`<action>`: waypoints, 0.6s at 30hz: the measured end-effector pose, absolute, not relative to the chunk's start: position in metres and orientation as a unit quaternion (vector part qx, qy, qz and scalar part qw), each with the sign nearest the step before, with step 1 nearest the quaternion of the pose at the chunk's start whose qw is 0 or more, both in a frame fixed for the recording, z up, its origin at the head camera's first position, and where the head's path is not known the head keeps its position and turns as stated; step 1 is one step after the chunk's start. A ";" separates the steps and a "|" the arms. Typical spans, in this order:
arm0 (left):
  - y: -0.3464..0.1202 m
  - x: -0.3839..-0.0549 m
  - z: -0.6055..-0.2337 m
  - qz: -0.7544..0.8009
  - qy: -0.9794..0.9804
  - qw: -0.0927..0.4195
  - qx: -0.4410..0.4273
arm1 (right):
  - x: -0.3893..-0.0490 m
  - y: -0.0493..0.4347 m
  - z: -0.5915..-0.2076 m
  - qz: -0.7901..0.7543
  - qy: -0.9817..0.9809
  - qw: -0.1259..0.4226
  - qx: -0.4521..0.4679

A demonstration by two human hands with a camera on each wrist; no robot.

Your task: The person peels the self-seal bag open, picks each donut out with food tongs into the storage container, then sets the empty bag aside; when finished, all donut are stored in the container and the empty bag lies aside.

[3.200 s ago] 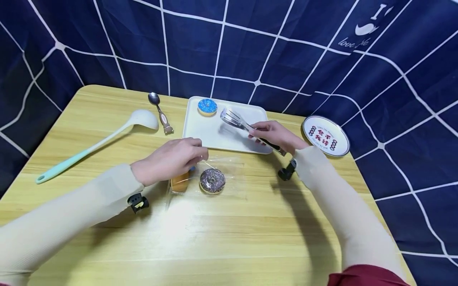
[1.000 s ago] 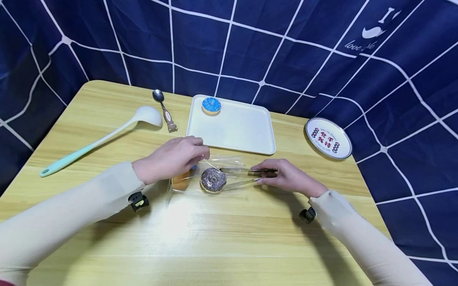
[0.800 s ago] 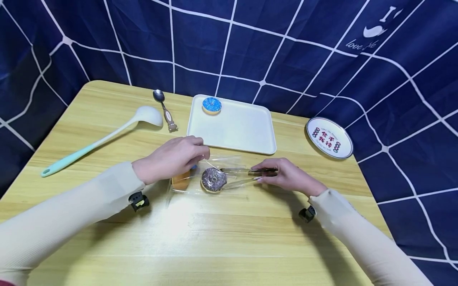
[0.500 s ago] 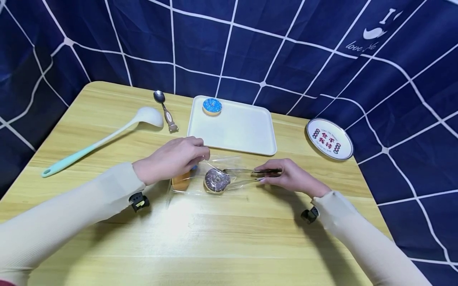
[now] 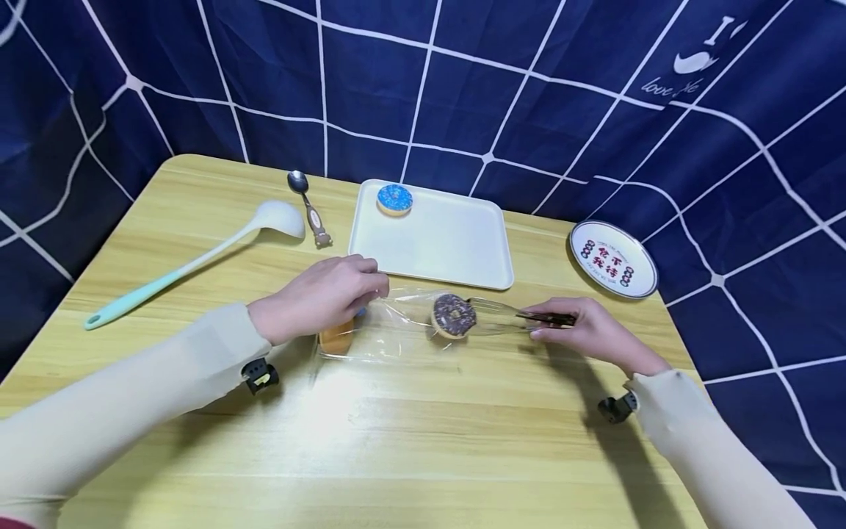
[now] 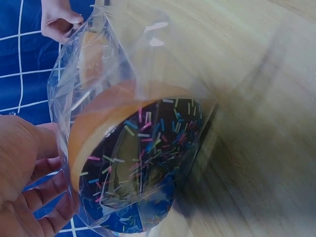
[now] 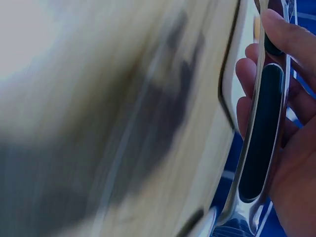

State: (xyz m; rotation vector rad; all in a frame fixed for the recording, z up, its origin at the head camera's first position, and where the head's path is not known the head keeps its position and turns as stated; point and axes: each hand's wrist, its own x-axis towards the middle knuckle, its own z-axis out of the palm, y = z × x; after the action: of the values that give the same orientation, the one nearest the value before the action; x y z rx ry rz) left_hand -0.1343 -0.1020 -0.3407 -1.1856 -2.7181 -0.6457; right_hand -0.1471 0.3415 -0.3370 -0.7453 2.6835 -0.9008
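Observation:
My left hand holds the edge of a clear plastic bag lying on the table. Inside that bag, in the left wrist view, are a dark-iced donut with coloured sprinkles and a blue-iced one below it, pressed against the film. With my right hand I grip metal tongs, whose dark handle inlay shows in the right wrist view. The tongs' ends are at a chocolate-iced donut, tilted at the bag's right end.
Behind the bag lies a white tray bearing a blue donut. A decorated plate sits at the right edge. Left of the tray are a small spoon and a ladle with a mint handle.
My right hand brought the tongs from over the tray down to the bag, then drew the chocolate donut rightward to the bag's end. My left hand has stayed on the bag.

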 end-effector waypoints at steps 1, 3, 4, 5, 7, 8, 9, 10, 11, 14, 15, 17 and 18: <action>-0.101 -0.134 -0.341 -0.212 -0.894 0.053 -0.391 | -0.145 0.348 -0.335 -0.307 0.914 0.101 -0.245; -0.100 -0.134 -0.341 -0.211 -0.894 0.051 -0.391 | -0.143 0.360 -0.332 -0.310 0.918 0.084 -0.233; -0.100 -0.133 -0.341 -0.211 -0.895 0.049 -0.389 | -0.142 0.365 -0.330 -0.312 0.919 0.073 -0.229; -0.100 -0.133 -0.340 -0.211 -0.896 0.048 -0.388 | -0.142 0.370 -0.329 -0.316 0.920 0.064 -0.225; -0.099 -0.132 -0.340 -0.210 -0.896 0.049 -0.388 | -0.143 0.378 -0.328 -0.319 0.921 0.044 -0.217; -0.099 -0.132 -0.340 -0.209 -0.896 0.050 -0.388 | -0.144 0.381 -0.328 -0.320 0.923 0.035 -0.213; -0.099 -0.131 -0.340 -0.208 -0.896 0.053 -0.389 | -0.146 0.383 -0.328 -0.321 0.924 0.028 -0.206; -0.099 -0.131 -0.340 -0.207 -0.895 0.055 -0.390 | -0.147 0.384 -0.328 -0.317 0.927 0.022 -0.197; -0.099 -0.130 -0.340 -0.205 -0.895 0.058 -0.392 | -0.150 0.385 -0.328 -0.313 0.931 0.017 -0.188; -0.099 -0.129 -0.341 -0.204 -0.893 0.066 -0.395 | -0.159 0.385 -0.328 -0.292 0.944 0.010 -0.154; -0.099 -0.129 -0.341 -0.205 -0.893 0.068 -0.396 | -0.163 0.384 -0.328 -0.287 0.947 0.011 -0.143; -0.099 -0.129 -0.341 -0.206 -0.892 0.069 -0.396 | -0.172 0.381 -0.327 -0.278 0.952 0.007 -0.131; -0.099 -0.129 -0.341 -0.209 -0.891 0.068 -0.396 | -0.176 0.379 -0.327 -0.275 0.953 0.007 -0.126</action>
State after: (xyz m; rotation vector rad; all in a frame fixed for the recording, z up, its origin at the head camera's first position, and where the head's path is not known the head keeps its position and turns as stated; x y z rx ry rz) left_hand -0.1293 -0.0987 -0.3406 -1.1939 -2.6850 -0.6282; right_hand -0.1759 0.3790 -0.3270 -0.3945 2.9816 -0.8606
